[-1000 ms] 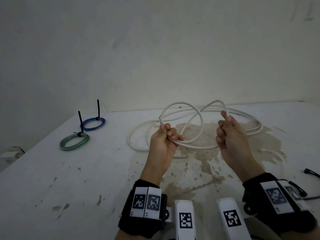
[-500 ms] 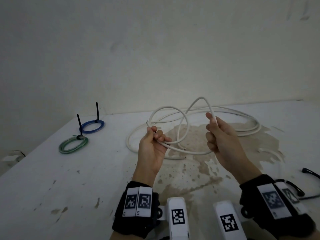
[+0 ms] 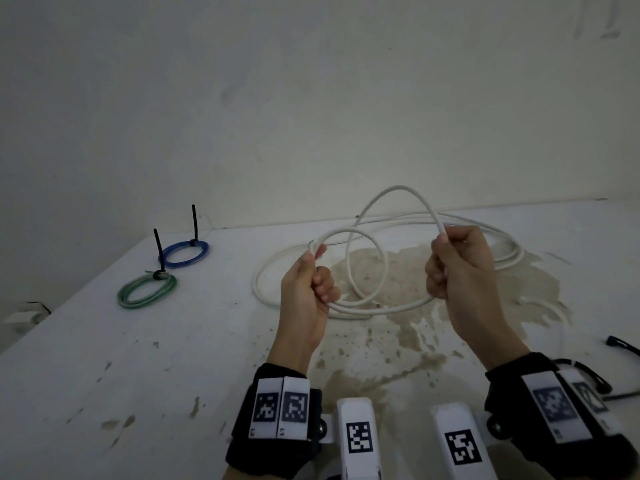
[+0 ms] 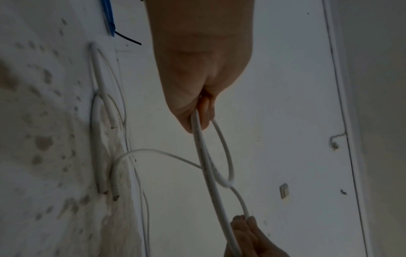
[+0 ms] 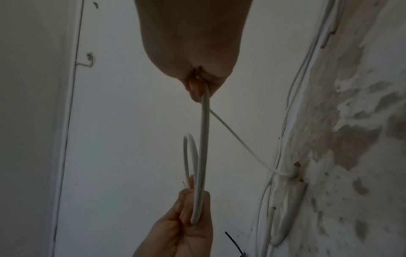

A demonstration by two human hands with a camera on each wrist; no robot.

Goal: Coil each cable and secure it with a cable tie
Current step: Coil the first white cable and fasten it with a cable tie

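Observation:
A long white cable (image 3: 382,268) is held above the stained table (image 3: 173,358) by both hands. My left hand (image 3: 311,282) grips the cable near its cut end, where one small loop closes. My right hand (image 3: 450,261) grips the cable farther along; a second loop arcs up from it toward the wall. A slack strand hangs between the hands. The rest of the cable (image 3: 498,244) lies in wide curves on the table behind. The left wrist view has the cable (image 4: 202,147) running out of my left fist, and the right wrist view has the cable (image 5: 204,121) leaving my right fist.
A blue coil (image 3: 185,252) and a green coil (image 3: 147,291), each bound with a black tie standing upright, lie at the table's far left. Loose black ties (image 3: 620,346) lie at the right edge. A wall rises just behind the table.
My right hand has drawn away to the right, widening the gap between the hands and raising the second loop higher. My left hand keeps its grip on the first loop.

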